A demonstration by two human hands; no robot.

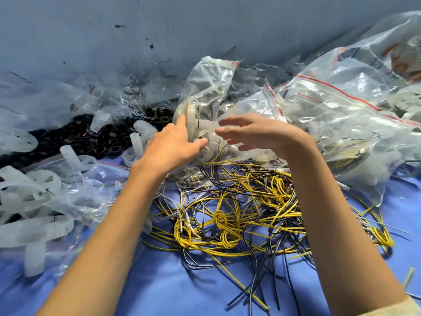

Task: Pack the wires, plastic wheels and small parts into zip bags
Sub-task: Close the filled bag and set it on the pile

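Lying loose at lower centre on the blue cloth (pixel 182 288), the yellow and black wires (pixel 227 224) are knotted into one heap, none of it bagged. Risk: pulling one strand drags the lot, or it snags the forearms crossing above. Left hand (pixel 175 144), mid-frame: fingers straight, index tip against the zip bag (pixel 209 87), thumb spread toward its lower side, nothing gripped. Right hand (pixel 257 133): fingers spread and relaxed at the bag's right flank, motion-blurred. It looks to hold nothing; can't tell if it touches. Bag stands crumpled at centre, red zip edge up, with a cream wheel (pixel 191 116) and a few wire ends inside. With neither hand closed on it, I'd expect it to slump or tip and spill onto the wire heap. Thin film could also catch on the wire ends. Black small parts (pixel 91 137) sit loose at middle left, touching translucent plastic pieces (pixel 34 201); one arm sweep scatters or mixes them. Filled bags (pixel 341 106) are piled at right, up against the work bag; a shove may slide them. Writing: orange print on the printed bag (pixel 405 58) at upper right, too blurred to read. No text made out on the red zip strips, none on the grey wall (pixel 159 30) behind.
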